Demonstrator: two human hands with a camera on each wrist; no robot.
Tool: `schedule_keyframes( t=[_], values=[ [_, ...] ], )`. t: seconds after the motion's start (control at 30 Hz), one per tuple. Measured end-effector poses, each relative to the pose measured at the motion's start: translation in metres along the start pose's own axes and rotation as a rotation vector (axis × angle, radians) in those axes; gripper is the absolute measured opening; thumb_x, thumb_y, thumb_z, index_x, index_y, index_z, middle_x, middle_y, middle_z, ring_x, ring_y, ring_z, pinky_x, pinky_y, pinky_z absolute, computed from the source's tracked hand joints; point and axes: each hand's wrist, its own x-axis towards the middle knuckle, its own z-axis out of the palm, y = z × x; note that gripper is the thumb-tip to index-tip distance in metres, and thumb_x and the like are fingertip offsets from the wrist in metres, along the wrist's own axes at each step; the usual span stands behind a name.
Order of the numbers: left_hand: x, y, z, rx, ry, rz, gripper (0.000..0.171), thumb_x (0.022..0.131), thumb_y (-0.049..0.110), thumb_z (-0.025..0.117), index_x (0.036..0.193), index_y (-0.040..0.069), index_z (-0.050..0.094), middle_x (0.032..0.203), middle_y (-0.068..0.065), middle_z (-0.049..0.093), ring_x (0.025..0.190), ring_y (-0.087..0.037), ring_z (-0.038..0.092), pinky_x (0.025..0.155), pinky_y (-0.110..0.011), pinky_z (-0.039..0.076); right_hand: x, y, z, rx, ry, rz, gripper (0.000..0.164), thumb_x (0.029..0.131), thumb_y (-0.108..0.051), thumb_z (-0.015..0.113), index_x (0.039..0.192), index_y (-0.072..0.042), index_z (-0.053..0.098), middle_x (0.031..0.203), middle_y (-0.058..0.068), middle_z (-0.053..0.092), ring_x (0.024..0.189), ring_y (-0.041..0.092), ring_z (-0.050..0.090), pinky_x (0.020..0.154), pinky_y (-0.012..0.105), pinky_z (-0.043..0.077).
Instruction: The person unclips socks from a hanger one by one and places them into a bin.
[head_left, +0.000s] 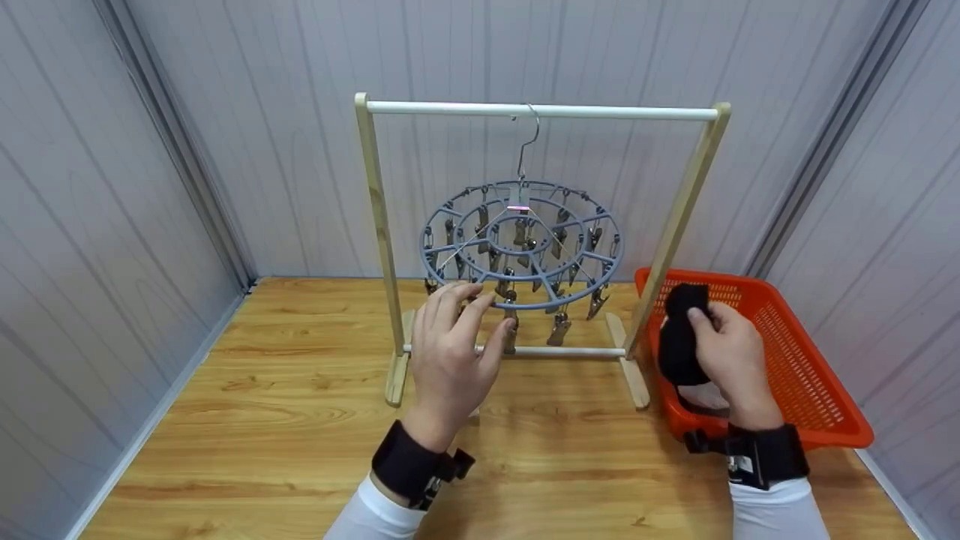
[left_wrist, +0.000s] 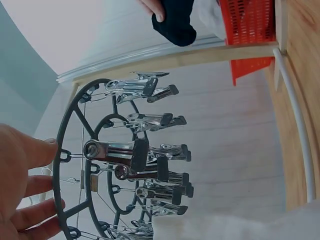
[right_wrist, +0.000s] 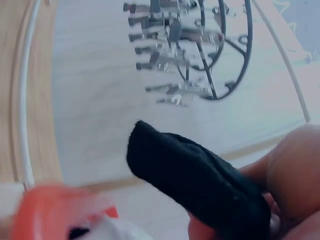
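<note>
A round blue-grey clip hanger (head_left: 517,304) with several metal clips (head_left: 559,328) hangs by its hook from a rack's white bar. My left hand (head_left: 454,352) is at the ring's near edge, its fingers parted and loosely bent. The left wrist view puts the thumb and fingertips (left_wrist: 37,217) right by the outer ring; whether they touch it I cannot tell. My right hand (head_left: 731,352) pinches a black sock (head_left: 682,349) between thumb and fingers, above the basket's left side. In the right wrist view the folded sock (right_wrist: 190,175) points toward the hanger.
A wooden rack (head_left: 377,217) with a white top bar (head_left: 450,109) stands on the wood-grain table (head_left: 285,420). To its right sits an orange-red basket (head_left: 817,367), with pale cloth (head_left: 705,396) in it below my right hand. Pale panel walls surround the table.
</note>
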Motion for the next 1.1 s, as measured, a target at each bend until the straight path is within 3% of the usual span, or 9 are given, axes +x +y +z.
schedule_keyframes(
  t=[0.13, 0.27, 0.43, 0.63, 0.87, 1.1],
  values=[
    [-0.001, 0.000, 0.000, 0.010, -0.022, -0.005, 0.034, 0.100, 0.026, 0.087, 0.124, 0.004, 0.079, 0.132, -0.015, 0.072, 0.132, -0.036, 0.063, 0.113, -0.054, 0.050, 0.004, 0.008, -0.007, -0.022, -0.019, 0.048, 0.051, 0.119, -0.040, 0.049, 0.146, 0.000, 0.067, 0.132, 0.028, 0.071, 0.112, 0.042, 0.068, 0.090, 0.045, 0.052],
    [-0.001, 0.000, -0.001, 0.008, -0.032, -0.010, 0.033, 0.101, 0.027, 0.086, 0.124, 0.004, 0.079, 0.131, -0.014, 0.072, 0.131, -0.036, 0.063, 0.113, -0.053, 0.050, 0.009, 0.016, -0.011, -0.052, -0.080, 0.072, 0.054, 0.120, -0.039, 0.047, 0.150, 0.003, 0.063, 0.142, 0.032, 0.066, 0.122, 0.048, 0.064, 0.099, 0.056, 0.052],
    [-0.001, 0.001, 0.000, 0.005, -0.031, -0.004, 0.033, 0.101, 0.025, 0.086, 0.125, 0.004, 0.080, 0.130, -0.014, 0.073, 0.129, -0.036, 0.063, 0.112, -0.053, 0.050, 0.013, 0.027, -0.014, -0.162, -0.149, 0.059, 0.054, 0.119, -0.033, 0.047, 0.149, 0.010, 0.059, 0.146, 0.040, 0.060, 0.128, 0.057, 0.060, 0.106, 0.068, 0.050],
    [-0.001, 0.002, 0.001, 0.000, -0.028, 0.001, 0.032, 0.099, 0.024, 0.088, 0.122, 0.004, 0.080, 0.129, -0.014, 0.073, 0.129, -0.036, 0.063, 0.108, -0.054, 0.051, 0.013, 0.033, -0.014, -0.341, -0.095, 0.092, 0.057, 0.114, -0.032, 0.055, 0.146, 0.015, 0.056, 0.140, 0.046, 0.057, 0.124, 0.063, 0.059, 0.099, 0.073, 0.050],
    [-0.001, 0.002, 0.001, -0.015, -0.043, 0.016, 0.030, 0.100, 0.023, 0.086, 0.123, 0.004, 0.080, 0.129, -0.013, 0.073, 0.129, -0.036, 0.062, 0.110, -0.053, 0.051, 0.013, 0.029, -0.009, -0.344, -0.034, 0.106, 0.065, 0.114, -0.033, 0.056, 0.152, 0.019, 0.048, 0.144, 0.051, 0.044, 0.132, 0.068, 0.045, 0.108, 0.077, 0.041],
    [-0.002, 0.004, 0.002, -0.057, -0.046, 0.050, 0.030, 0.100, 0.020, 0.085, 0.125, 0.003, 0.080, 0.128, -0.014, 0.074, 0.128, -0.035, 0.064, 0.115, -0.054, 0.050, 0.007, 0.013, 0.002, -0.251, -0.004, 0.037, 0.063, 0.113, -0.036, 0.060, 0.152, 0.013, 0.053, 0.147, 0.044, 0.046, 0.135, 0.061, 0.038, 0.104, 0.071, 0.040]
  ],
)
